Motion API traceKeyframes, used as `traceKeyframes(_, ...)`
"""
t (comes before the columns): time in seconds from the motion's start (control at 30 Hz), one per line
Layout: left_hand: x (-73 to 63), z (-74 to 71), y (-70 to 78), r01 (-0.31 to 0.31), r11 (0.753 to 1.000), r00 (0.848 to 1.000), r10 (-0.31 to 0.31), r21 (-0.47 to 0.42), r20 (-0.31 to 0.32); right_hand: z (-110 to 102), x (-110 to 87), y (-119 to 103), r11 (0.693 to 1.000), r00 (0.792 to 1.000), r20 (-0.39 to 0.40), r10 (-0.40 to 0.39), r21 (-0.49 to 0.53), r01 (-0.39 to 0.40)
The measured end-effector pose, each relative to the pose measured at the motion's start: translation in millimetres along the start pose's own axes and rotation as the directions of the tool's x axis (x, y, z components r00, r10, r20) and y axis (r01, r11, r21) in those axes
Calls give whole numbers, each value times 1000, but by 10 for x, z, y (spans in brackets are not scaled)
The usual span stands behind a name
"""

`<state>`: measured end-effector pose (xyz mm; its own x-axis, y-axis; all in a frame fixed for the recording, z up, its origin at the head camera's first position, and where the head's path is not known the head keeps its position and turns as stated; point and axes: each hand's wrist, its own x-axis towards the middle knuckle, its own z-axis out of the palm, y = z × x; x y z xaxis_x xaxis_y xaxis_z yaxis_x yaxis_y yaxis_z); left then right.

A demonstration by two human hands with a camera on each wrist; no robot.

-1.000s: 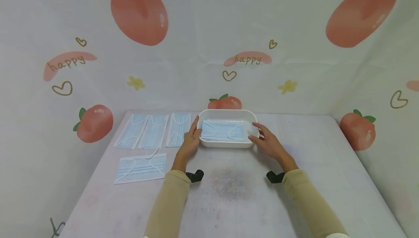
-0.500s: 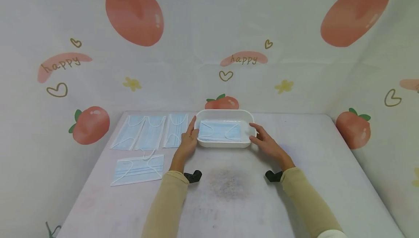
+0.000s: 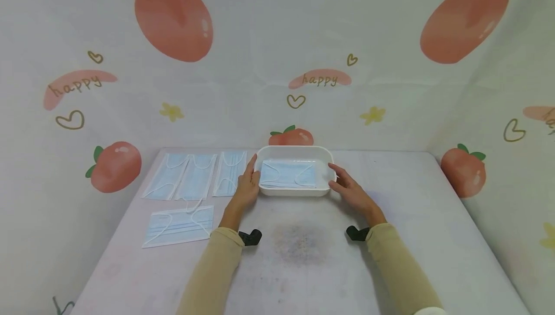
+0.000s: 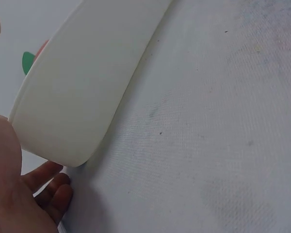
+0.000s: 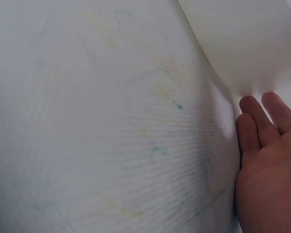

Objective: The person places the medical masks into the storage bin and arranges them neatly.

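Note:
A white rectangular tray stands near the table's far edge in the head view, with a light-blue face mask lying flat in its left part, apparently atop others. My left hand holds the tray's left end, thumb at the rim; in the left wrist view its fingers lie against the outer wall. At the opposite end my right hand grips the rim between thumb and fingers. The right wrist view shows several fingertips touching the tray's outside; the thumb there is mostly out of frame.
Left of the tray, three upright masks lie in a row: one at the left, one in the middle and one on the right. Another mask lies sideways nearer the front. A fruit-patterned white cloth hangs behind.
The whole head view has shifted slightly, so everything appears further left. Both hands keep the same place on the tray, and the tray and masks show no clear movement on the table.

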<state>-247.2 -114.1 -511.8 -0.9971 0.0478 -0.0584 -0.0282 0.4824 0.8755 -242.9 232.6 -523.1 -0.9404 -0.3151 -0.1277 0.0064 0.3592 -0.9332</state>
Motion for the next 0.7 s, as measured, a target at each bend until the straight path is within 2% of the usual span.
traceKeyframes(0.37,-54,-48,35,4,999,995,-1,32,-104,53,13,-14,998,1000,-22,13,69,-12)
traceKeyframes(0.57,-144,-97,35,-33,998,985,40,45,-169,40,3,-7,995,1000,-10,2,103,-1)
traceKeyframes(0.7,-221,-142,15,-13,998,977,26,61,-213,25,-2,0,996,1000,-9,-6,94,7)
